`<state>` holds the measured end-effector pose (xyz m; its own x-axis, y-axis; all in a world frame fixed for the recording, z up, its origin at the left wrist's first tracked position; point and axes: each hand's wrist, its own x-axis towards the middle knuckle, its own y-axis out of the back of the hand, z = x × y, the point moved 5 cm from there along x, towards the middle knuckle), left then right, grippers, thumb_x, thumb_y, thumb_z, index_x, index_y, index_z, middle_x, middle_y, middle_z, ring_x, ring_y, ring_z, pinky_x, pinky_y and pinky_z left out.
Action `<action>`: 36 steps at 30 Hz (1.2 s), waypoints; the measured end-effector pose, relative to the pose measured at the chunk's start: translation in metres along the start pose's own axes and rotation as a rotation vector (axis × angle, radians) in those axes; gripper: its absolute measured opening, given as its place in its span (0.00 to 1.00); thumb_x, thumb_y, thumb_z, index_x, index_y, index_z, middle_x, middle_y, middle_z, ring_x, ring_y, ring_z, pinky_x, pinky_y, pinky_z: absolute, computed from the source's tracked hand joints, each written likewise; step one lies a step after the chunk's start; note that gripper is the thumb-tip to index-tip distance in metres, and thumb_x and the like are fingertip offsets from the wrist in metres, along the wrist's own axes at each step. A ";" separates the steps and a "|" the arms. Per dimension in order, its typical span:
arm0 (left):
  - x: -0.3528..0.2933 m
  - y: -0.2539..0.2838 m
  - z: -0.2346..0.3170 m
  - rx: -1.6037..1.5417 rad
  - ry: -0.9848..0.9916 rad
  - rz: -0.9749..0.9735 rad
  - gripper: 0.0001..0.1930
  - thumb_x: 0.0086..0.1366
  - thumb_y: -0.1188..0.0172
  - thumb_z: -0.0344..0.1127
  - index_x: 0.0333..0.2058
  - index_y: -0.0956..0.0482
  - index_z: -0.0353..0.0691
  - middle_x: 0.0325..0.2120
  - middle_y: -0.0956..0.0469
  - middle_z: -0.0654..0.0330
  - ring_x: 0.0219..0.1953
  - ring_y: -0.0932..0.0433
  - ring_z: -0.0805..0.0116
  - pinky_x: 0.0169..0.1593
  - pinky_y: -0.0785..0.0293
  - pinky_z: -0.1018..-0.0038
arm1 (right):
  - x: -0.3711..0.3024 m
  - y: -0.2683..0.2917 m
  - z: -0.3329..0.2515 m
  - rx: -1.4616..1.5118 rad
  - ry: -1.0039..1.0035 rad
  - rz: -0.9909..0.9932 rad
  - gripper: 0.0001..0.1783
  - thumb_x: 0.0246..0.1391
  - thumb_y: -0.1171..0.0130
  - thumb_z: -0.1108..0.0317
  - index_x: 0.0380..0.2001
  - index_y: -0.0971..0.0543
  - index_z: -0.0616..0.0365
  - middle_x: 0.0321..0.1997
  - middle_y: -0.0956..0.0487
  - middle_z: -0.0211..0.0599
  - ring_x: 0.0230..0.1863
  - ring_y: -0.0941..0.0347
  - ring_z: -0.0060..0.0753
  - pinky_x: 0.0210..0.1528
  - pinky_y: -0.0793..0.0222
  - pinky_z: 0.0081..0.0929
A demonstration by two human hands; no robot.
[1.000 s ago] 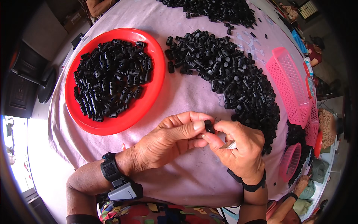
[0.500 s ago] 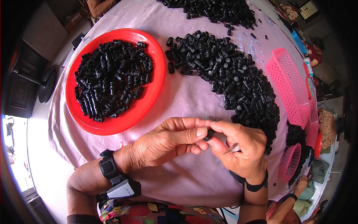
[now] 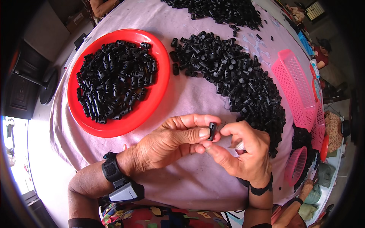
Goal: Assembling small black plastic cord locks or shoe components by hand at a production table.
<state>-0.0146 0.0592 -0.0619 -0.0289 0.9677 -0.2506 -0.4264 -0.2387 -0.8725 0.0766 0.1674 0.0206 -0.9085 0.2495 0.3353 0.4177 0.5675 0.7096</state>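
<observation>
L hand (image 3: 171,142) & R hand (image 3: 239,152) pinching black plastic piece (image 3: 211,130), red tray (image 3: 159,91) behind

2 hands at work: left hand (image 3: 167,142) & right hand (image 3: 243,152), pinching 1 small black plastic piece (image 3: 211,130) between them. 1 red round tray (image 3: 152,110) just left of the hands, heaped w/ black pieces, too many to count. Right of the tray: 1 big loose pile (image 3: 235,79). Beyond that, 3 pink baskets (image 3: 292,87), approx.
</observation>
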 end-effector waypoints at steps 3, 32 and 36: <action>0.000 -0.004 -0.003 -0.009 0.027 -0.011 0.20 0.64 0.41 0.32 0.55 0.28 0.38 0.43 0.21 0.62 0.47 0.24 0.72 0.54 0.29 0.73 | -0.004 -0.006 0.008 -0.042 0.001 -0.045 0.21 0.40 0.27 0.54 0.26 0.26 0.56 0.21 0.22 0.31 0.20 0.23 0.30 0.20 0.30 0.26; 0.000 -0.006 -0.004 0.082 0.012 -0.017 0.18 0.66 0.44 0.30 0.54 0.27 0.37 0.46 0.22 0.60 0.48 0.24 0.74 0.54 0.28 0.76 | -0.005 -0.006 0.007 -0.303 0.044 -0.023 0.30 0.36 0.30 0.41 0.18 0.33 0.53 0.15 0.28 0.27 0.17 0.26 0.30 0.18 0.32 0.26; 0.000 -0.005 -0.004 0.107 0.013 0.015 0.18 0.66 0.43 0.31 0.54 0.26 0.37 0.46 0.22 0.61 0.48 0.24 0.75 0.53 0.28 0.76 | -0.006 -0.006 0.008 -0.369 0.004 -0.066 0.32 0.34 0.31 0.38 0.20 0.31 0.56 0.16 0.24 0.31 0.19 0.24 0.34 0.20 0.30 0.28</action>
<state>-0.0091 0.0598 -0.0585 -0.0243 0.9627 -0.2695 -0.5199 -0.2425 -0.8191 0.0790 0.1683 0.0093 -0.9338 0.2184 0.2834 0.3357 0.2611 0.9050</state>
